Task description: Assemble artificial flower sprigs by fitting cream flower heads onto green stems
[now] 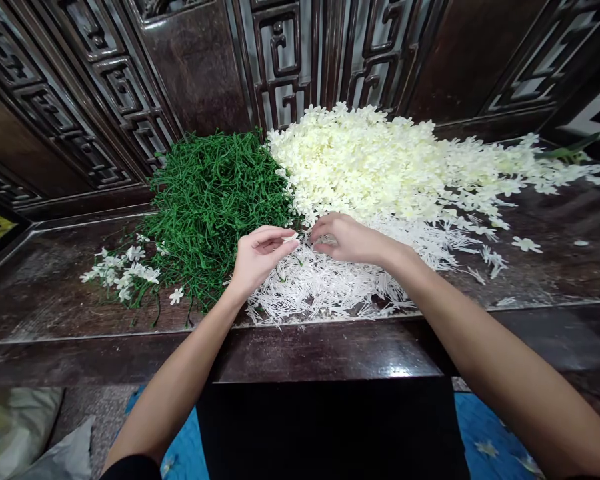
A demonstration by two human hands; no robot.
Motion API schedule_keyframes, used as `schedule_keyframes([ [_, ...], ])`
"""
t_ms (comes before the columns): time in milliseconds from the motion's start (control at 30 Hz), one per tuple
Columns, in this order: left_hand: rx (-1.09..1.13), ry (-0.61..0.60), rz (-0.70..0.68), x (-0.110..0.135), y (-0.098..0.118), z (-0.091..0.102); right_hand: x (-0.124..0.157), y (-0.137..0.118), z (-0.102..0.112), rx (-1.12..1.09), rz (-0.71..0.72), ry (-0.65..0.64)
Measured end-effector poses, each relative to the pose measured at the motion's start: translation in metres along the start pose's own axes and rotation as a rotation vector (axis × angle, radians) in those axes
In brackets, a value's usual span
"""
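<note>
My left hand [260, 259] pinches a small white artificial flower [292, 237] between thumb and fingertips. Just right of it is my right hand [353, 241], its fingers curved and a gap showing between thumb and forefinger; I see nothing held there. Both hands hover over a heap of thin white plastic stamens [325, 283]. Behind the left hand lies a tangled pile of green plastic stems [220, 183]. Beyond the right hand spreads a large mound of cream-white artificial petals [365, 160].
At the left, a small bunch of white flowers on green stems [123, 270] lies on the dark wooden bench [55, 293], with a single flower [177, 296] nearby. Loose petals [527, 245] are scattered at the right. A carved wooden backrest [195, 67] rises behind the piles.
</note>
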State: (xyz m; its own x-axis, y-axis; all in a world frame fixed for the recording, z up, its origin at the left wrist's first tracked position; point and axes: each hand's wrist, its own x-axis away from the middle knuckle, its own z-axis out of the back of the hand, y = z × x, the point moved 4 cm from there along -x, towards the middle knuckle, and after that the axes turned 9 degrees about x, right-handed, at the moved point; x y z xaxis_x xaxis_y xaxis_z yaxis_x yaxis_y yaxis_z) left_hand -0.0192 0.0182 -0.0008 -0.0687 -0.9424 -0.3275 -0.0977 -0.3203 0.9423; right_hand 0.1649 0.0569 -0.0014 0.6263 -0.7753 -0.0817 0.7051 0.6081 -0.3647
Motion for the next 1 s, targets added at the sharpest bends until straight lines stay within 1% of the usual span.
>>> schedule_keyframes([
  [100,0.022,0.026,0.044,0.0,-0.005,0.002,-0.001,0.003,-0.001,0.019,-0.016,0.025],
  [233,0.032,0.029,0.143,0.0,-0.009,0.005,0.0,0.005,0.011,-0.037,-0.063,0.133],
  [400,0.022,0.036,0.091,-0.003,-0.01,0.009,0.004,0.0,0.026,-0.246,-0.115,0.201],
  [533,0.183,0.045,0.191,-0.005,-0.017,0.011,0.008,-0.013,0.032,-0.434,-0.091,0.243],
  [633,0.286,0.054,0.236,-0.006,-0.019,0.011,0.009,-0.022,0.031,-0.531,-0.044,0.242],
  [800,0.367,0.046,0.282,-0.005,-0.022,0.008,0.007,-0.028,0.025,-0.622,0.003,0.223],
  [1000,0.362,0.01,0.301,-0.003,-0.025,0.005,0.007,-0.036,0.02,-0.624,0.005,0.219],
])
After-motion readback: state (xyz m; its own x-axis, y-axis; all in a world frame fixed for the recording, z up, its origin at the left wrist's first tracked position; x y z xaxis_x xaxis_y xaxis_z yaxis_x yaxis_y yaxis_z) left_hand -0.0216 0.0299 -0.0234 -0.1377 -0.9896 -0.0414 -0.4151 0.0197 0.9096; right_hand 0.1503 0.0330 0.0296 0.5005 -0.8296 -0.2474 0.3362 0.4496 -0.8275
